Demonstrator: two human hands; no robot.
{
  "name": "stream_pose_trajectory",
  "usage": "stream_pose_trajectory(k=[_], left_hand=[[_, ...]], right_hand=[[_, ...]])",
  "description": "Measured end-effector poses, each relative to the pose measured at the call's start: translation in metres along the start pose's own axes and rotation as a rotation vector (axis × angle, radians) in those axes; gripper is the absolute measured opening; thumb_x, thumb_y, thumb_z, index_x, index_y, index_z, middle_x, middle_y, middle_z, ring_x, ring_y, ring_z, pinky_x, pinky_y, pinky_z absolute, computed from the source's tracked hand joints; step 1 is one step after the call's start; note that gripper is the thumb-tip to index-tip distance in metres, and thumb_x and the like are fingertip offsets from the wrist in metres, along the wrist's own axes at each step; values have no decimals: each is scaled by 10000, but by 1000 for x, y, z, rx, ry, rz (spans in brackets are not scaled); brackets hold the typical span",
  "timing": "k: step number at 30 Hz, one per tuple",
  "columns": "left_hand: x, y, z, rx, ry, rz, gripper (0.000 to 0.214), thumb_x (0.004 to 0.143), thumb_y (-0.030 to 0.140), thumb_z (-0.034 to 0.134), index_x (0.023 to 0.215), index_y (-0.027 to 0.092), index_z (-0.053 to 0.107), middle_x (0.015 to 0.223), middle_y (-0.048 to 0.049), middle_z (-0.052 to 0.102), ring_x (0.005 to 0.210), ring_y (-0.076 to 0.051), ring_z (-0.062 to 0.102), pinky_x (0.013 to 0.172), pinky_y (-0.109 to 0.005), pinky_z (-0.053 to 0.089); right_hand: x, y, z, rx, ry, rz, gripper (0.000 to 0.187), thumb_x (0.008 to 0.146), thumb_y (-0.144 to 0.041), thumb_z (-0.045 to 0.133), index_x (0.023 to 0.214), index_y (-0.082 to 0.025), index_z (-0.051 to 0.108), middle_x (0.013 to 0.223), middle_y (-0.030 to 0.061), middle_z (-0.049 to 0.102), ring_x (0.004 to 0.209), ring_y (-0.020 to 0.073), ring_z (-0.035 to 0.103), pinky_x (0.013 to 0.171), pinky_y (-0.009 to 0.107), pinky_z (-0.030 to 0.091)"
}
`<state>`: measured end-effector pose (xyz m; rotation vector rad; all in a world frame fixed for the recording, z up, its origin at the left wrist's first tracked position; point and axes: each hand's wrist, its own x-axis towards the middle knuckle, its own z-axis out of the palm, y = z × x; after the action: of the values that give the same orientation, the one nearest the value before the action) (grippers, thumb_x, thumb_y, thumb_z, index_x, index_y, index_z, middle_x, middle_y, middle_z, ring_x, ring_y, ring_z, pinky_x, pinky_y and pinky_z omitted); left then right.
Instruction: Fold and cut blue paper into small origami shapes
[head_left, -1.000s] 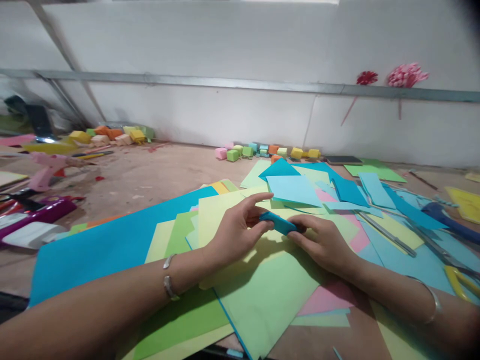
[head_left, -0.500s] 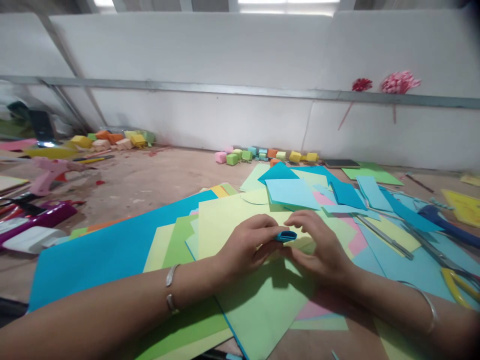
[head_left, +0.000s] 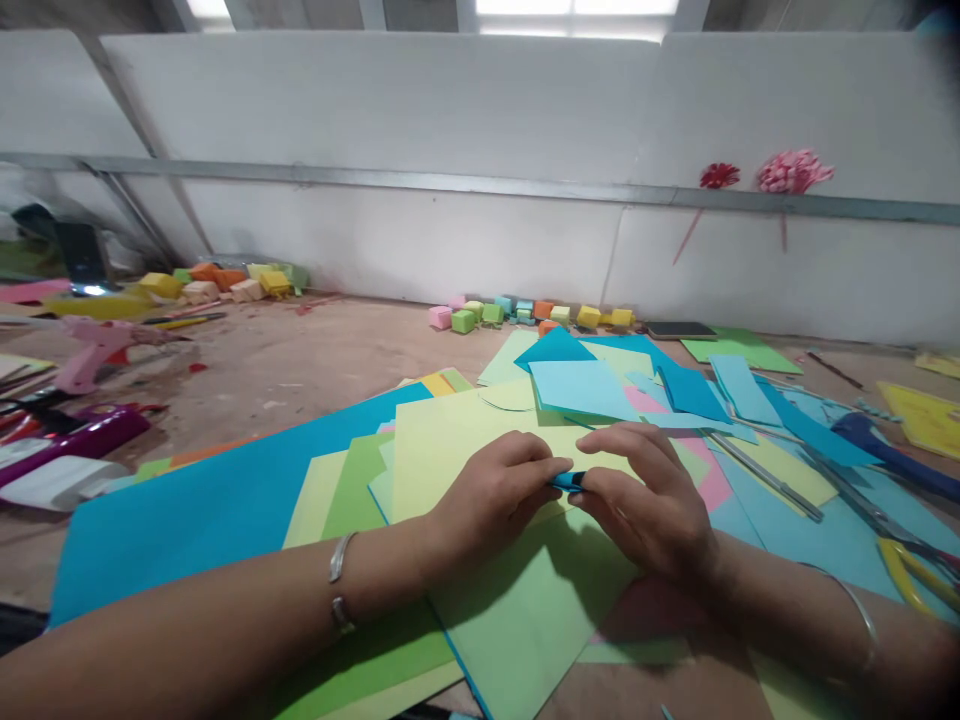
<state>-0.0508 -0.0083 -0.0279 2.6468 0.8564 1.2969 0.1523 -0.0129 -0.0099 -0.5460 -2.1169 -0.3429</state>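
Observation:
Between my hands is a small folded piece of blue paper [head_left: 568, 481], held just above the paper sheets. My left hand [head_left: 491, 500] pinches its left end between thumb and fingers. At its right end, my right hand [head_left: 656, 500] closes thumb and fingertips on the edge, with the index finger raised. Most of the blue piece is hidden by my fingers. Beneath my hands lie a pale yellow sheet [head_left: 442, 450] and a light green sheet [head_left: 536, 620].
Scissors [head_left: 907, 575] and metal tweezers [head_left: 772, 478] lie on paper at the right. A pink glue gun [head_left: 90, 355] and a white plug [head_left: 60, 482] sit at the left. Small paper cubes [head_left: 463, 321] line the back. Paper flowers [head_left: 795, 172] hang on the wall rail.
My right thumb and fingertips have come in onto the right end of the blue paper, which was open like a flattened tube. My left hand keeps its hold.

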Motion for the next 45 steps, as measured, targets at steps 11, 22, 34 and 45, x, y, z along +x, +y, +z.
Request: stream_pose_trajectory(k=[11, 22, 34, 45], left_hand=[[2, 4, -4, -42, -4, 68, 202, 953, 242, 505, 1016, 142, 669, 821, -66, 654, 735, -151, 620, 640, -254, 523], [4, 11, -7, 93, 39, 90, 194, 935, 163, 496, 849, 147, 669, 727, -51, 651, 663, -142, 575, 589, -235, 456], [4, 18, -11, 74, -32, 92, 214, 909, 128, 467, 824, 159, 661, 708, -47, 633, 652, -144, 531, 579, -258, 406], [3, 18, -11, -19, -31, 83, 178, 895, 124, 481, 805, 149, 633, 730, -57, 640, 663, -146, 553, 581, -247, 431]], right_hand=[[4, -1, -2, 225, 15, -77, 159, 840, -10, 524, 836, -169, 539, 798, 96, 639, 755, 184, 533, 651, 341, 511], [8, -11, -3, 254, 62, 81, 161, 827, -60, 610, 906, -195, 574, 855, 68, 638, 790, 183, 580, 674, 337, 524], [9, -20, -7, 423, 8, 197, 186, 823, -11, 542, 844, -195, 528, 782, 41, 606, 726, 154, 549, 636, 307, 480], [6, -15, -10, 463, -9, 239, 356, 848, -78, 604, 1174, -214, 556, 794, 19, 634, 727, 161, 584, 667, 315, 505]])
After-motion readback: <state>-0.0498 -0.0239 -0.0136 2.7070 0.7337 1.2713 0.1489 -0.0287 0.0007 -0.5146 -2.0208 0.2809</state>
